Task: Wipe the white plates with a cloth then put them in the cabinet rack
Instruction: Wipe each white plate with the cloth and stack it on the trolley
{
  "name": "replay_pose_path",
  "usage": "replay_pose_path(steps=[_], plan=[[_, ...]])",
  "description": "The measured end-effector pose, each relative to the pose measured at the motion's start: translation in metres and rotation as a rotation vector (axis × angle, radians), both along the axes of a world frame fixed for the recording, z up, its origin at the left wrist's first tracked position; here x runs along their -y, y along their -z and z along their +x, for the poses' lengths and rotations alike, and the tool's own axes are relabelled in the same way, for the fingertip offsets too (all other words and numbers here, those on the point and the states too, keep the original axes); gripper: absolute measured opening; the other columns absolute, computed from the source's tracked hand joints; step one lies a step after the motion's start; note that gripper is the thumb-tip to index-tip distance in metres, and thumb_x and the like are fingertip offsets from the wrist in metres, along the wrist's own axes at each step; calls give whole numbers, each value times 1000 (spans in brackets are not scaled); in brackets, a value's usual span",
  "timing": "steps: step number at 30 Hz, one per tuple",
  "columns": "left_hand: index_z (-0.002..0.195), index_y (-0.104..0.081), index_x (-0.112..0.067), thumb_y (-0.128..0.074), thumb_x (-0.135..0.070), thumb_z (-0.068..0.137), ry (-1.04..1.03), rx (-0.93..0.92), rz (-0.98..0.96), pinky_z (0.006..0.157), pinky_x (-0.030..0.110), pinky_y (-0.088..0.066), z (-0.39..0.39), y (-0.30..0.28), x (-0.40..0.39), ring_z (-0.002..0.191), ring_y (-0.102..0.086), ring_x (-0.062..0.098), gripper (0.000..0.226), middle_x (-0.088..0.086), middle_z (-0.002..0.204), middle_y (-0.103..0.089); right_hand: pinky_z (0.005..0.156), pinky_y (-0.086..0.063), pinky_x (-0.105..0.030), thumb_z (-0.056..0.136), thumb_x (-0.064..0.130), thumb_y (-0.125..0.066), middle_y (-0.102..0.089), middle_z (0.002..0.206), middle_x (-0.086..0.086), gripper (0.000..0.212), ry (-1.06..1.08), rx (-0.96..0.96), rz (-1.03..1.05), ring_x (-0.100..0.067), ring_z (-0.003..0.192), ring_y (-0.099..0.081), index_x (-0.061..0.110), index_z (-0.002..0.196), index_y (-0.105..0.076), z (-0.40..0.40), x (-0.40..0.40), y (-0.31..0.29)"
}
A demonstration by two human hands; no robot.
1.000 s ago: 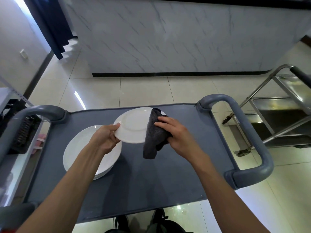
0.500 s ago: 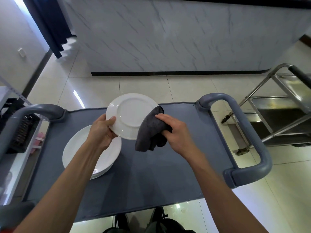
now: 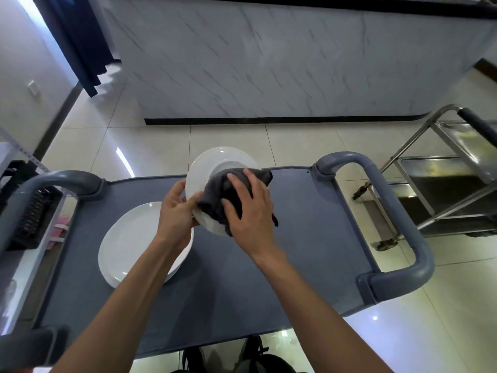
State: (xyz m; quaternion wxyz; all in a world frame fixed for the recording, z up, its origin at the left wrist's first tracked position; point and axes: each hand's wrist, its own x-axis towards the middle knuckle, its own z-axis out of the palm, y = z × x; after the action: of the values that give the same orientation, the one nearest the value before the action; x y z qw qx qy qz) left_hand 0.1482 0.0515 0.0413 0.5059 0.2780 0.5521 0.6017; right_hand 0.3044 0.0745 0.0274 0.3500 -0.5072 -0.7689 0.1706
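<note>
We've got the small white plate [image 3: 215,162] tilted up over the far edge of the grey cart [image 3: 295,238]. Left hand [image 3: 176,211] grips its near-left rim, thumb on the face, fingers curled behind. Right hand [image 3: 250,208] presses the dark cloth [image 3: 220,195] flat onto the plate's face, fingers spread and mostly straight. Cloth covers the lower centre; upper rim is bare. Stack of larger plates [image 3: 129,243] sits on the cart under our left forearm, apparently still to be wiped.

To do this step well, we'd say: sweep the cloth in circles out to the rim, rotate the plate in the left grip to reach the bare top edge, then flip for the back. Keep the left pinch firm; the plate hangs partly past the cart edge, above tile floor [image 3: 228,135]. No cabinet rack in view.
</note>
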Motion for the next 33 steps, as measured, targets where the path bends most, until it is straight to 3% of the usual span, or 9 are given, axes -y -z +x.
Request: replay_pose_path(steps=[6, 13, 20, 33], plan=[[130, -59, -12, -57, -4, 99, -48, 34, -24, 60, 40, -61, -6, 4, 3, 87, -70, 28, 32, 13, 108, -71, 122, -26, -48, 91, 46, -58, -24, 163, -5, 68, -161, 63, -27, -27, 150, -21, 30, 154, -40, 32, 12, 30], [127, -61, -13, -56, -2, 98, 45, 18, -22, 58, 38, -59, 0, -2, 1, 81, -71, 25, 31, 10, 99, -74, 119, -33, -50, 97, 31, -57, -37, 155, -12, 53, -170, 9, 94, -31, 145, -32, 23, 149, -50, 27, 7, 35], [125, -60, -14, -59, -3, 97, 170, -71, -4, 60, 40, -59, 0, -8, 3, 83, -70, 27, 31, 9, 96, -75, 117, -36, -44, 98, 20, -61, -42, 153, -8, 48, 15, -161, 3, -25, 140, -38, 23, 146, -54, 16, -30, 11], [123, -60, -14, -58, 3, 96, 160, -116, 82, 68, 46, -59, 4, -18, 6, 91, -71, 30, 32, 13, 103, -74, 106, -44, -46, 93, 43, -61, -56, 139, -2, 47, -169, -28, 195, -23, 128, -49, 26, 136, -64, -8, -59, -34]])
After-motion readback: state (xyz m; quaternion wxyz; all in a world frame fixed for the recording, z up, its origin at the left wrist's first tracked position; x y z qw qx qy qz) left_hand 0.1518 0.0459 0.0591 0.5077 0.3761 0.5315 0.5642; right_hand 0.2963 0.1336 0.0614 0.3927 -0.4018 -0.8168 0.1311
